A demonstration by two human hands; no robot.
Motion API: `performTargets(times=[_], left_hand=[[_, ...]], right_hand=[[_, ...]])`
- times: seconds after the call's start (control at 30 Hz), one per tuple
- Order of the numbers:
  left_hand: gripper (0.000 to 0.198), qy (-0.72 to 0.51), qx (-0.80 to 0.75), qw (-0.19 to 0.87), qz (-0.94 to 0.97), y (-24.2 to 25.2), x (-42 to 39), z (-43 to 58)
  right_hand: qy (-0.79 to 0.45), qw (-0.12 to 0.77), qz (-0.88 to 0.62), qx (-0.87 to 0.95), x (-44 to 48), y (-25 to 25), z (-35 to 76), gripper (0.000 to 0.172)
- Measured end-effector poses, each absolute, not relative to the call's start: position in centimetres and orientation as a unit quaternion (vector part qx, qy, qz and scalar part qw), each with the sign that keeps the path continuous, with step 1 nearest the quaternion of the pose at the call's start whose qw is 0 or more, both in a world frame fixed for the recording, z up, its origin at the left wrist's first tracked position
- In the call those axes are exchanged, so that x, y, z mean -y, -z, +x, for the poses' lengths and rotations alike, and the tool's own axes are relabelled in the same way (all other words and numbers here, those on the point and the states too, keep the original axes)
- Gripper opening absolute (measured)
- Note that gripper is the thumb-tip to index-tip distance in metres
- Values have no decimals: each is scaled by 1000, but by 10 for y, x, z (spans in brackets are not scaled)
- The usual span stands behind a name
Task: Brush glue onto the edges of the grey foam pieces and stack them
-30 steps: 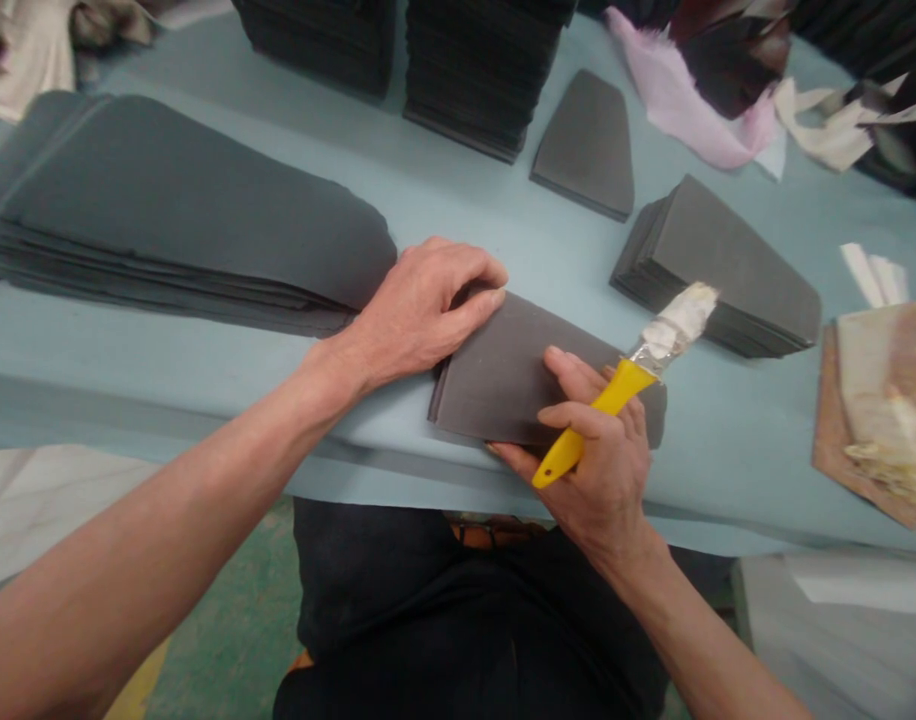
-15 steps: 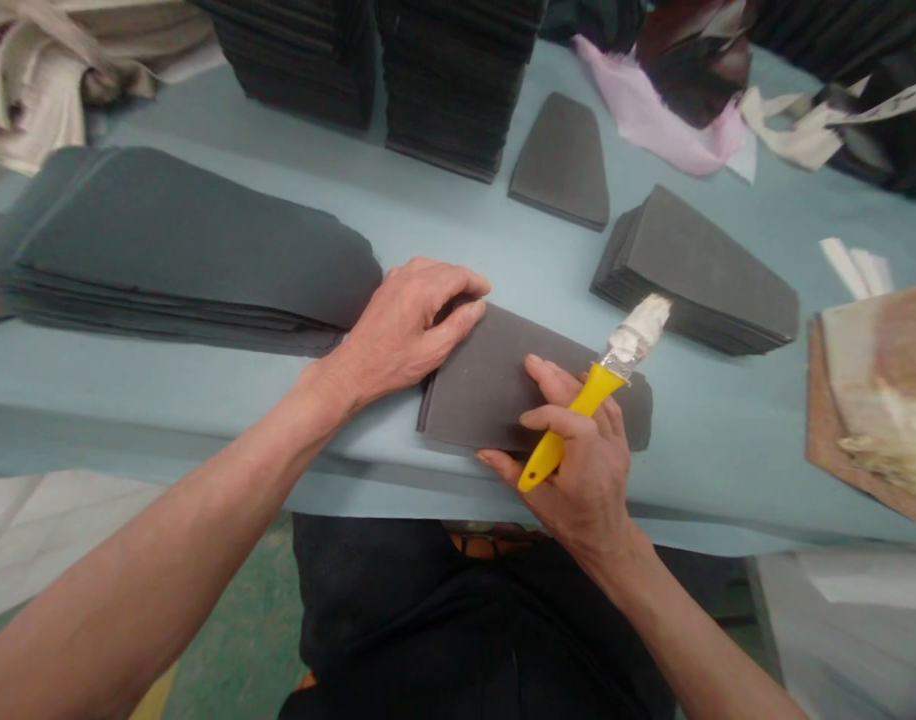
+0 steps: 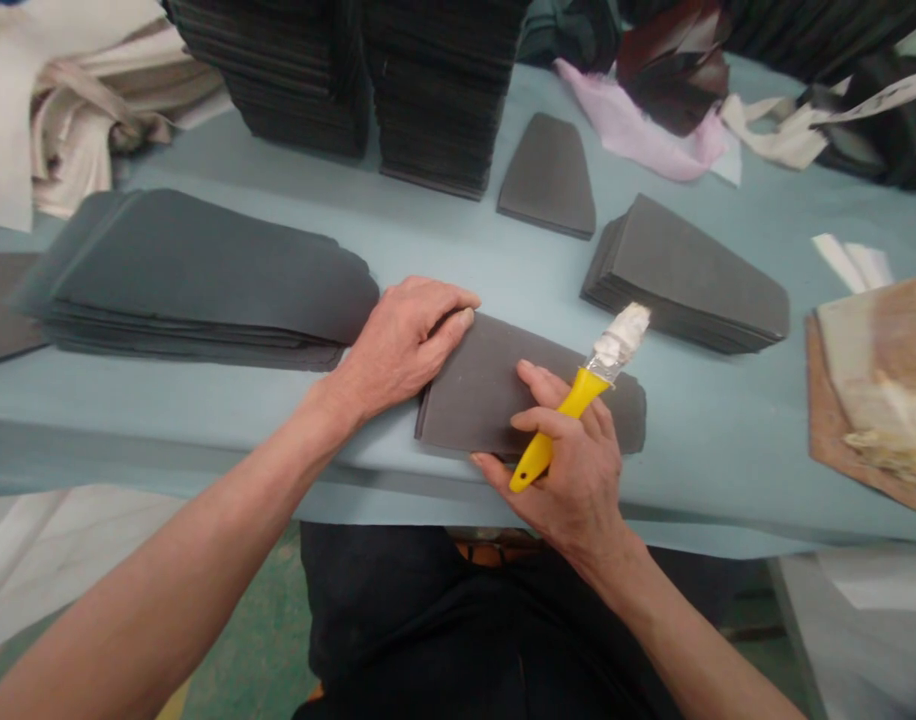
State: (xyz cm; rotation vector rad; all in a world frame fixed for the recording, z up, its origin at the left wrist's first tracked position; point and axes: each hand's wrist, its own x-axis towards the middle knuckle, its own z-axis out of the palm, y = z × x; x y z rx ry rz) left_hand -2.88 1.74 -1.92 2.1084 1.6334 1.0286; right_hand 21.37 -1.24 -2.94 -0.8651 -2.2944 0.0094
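A dark grey foam piece (image 3: pixel 488 390) lies near the front edge of the blue table (image 3: pixel 443 260). My left hand (image 3: pixel 402 340) rests on its left end, fingers curled and pressing down. My right hand (image 3: pixel 570 465) grips a yellow-handled brush (image 3: pixel 578 395) whose bristles are loaded with white glue; the same hand's fingers also touch the piece's front right edge. The bristles hover just above the piece's far right end.
A wide stack of long grey sheets (image 3: pixel 195 275) lies at the left. Smaller stacks of cut grey pieces (image 3: pixel 683 270) and a single piece (image 3: pixel 548 175) lie beyond. Tall dark stacks (image 3: pixel 443 90) stand at the back. A glue-smeared board (image 3: pixel 870 390) sits at the right, cloth scraps (image 3: pixel 638 125) behind.
Both hands and the brush hold almost the same pose on the piece. The view has tilted up a little, showing more of the back of the table.
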Motion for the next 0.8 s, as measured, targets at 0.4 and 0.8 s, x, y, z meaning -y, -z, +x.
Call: performTargets(times=[0.4,0.8], left_hand=[[54,-334,-594,99,725,19,-10,-21],[43,-294,-729,50,616,12,91,3]], right_hand=[[0,340,-336,878,16,31,211,33],[48,375,-456,806,9,14,261,41]])
